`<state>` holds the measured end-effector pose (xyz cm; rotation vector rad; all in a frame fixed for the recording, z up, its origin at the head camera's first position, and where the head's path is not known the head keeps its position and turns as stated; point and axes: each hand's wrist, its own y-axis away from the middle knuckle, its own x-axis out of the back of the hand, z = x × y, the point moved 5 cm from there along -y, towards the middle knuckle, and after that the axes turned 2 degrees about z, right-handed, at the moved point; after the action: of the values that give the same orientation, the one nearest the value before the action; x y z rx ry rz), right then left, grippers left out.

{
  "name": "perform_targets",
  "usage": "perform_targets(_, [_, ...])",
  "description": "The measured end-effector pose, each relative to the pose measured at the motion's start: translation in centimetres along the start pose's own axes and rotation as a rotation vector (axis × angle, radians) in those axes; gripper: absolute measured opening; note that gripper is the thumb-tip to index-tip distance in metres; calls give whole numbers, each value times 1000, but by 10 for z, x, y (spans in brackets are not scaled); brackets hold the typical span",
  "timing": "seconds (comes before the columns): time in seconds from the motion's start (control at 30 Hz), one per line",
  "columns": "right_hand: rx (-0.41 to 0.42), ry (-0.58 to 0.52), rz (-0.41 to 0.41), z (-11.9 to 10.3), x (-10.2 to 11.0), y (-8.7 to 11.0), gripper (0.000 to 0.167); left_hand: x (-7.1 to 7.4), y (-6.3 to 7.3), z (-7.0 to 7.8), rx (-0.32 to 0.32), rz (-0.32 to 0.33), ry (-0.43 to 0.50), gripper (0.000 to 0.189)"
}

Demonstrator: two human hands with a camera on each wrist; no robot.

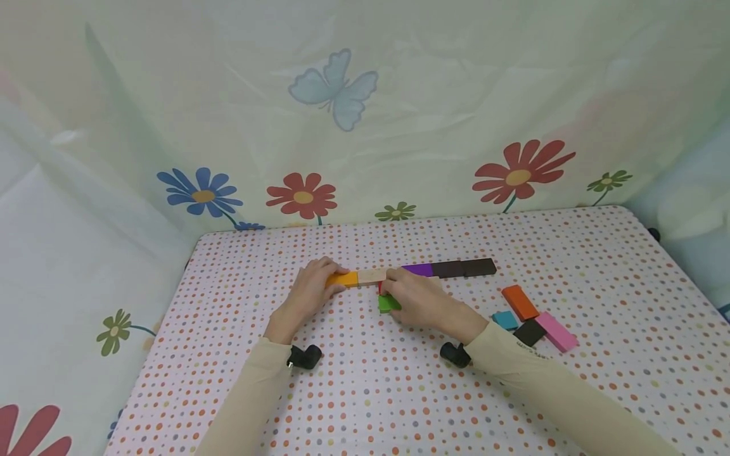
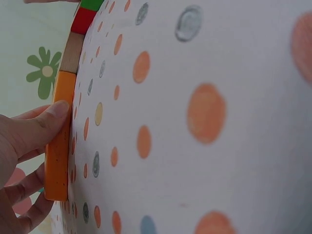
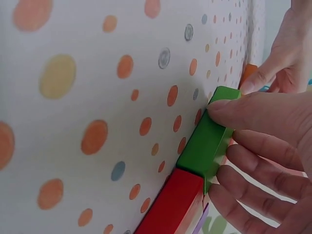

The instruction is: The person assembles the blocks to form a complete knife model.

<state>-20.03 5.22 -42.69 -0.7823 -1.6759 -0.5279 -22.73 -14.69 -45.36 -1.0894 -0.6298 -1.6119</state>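
My left hand (image 1: pixel 308 290) grips a yellow-orange block (image 2: pixel 59 146), thumb on its near face and fingers behind. That block stands at the left end of a row, touching a plain wooden block (image 1: pixel 372 276). My right hand (image 1: pixel 421 299) pinches a green block (image 3: pixel 207 141) between thumb and fingers. A red block (image 3: pixel 171 204) touches one end of the green block in the right wrist view; in the head view my right hand mostly covers it. Further right in the row come a purple block (image 1: pixel 418 270) and two black blocks, one at the end (image 1: pixel 480 267).
To the right of my right forearm lie an orange block (image 1: pixel 519 303), a light blue block (image 1: pixel 504 320), a dark block (image 1: pixel 529 332) and a pink block (image 1: pixel 557 332). A dotted cloth covers the table (image 1: pixel 353 392). A flowered curtain (image 1: pixel 433 126) hangs behind it.
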Motion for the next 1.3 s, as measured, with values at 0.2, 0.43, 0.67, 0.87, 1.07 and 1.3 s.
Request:
perform_targets(0.2, [3,4,16,1,0,2,30,1,0,1,-8,7,-2,30])
perform_targets(0.43, [-6,-87,11,5,4,6,33,0,0,-1,8,-22,12,30])
perform_targets(0.67, [-27,-163,42,17,25,22,33,1,1,-2,5,-11,26,30])
perform_targets(0.87, [-90,-125,29,36,45,55,36,-1,-1,2,6,-21,30,31])
perform_targets(1.07, [-163,-98,-15,68,54,96,38,-1,-2,4,13,-37,17,32])
perform_targets(1.3, [-260,-114,4,114,59,128,35,0,0,0,16,-18,20,31])
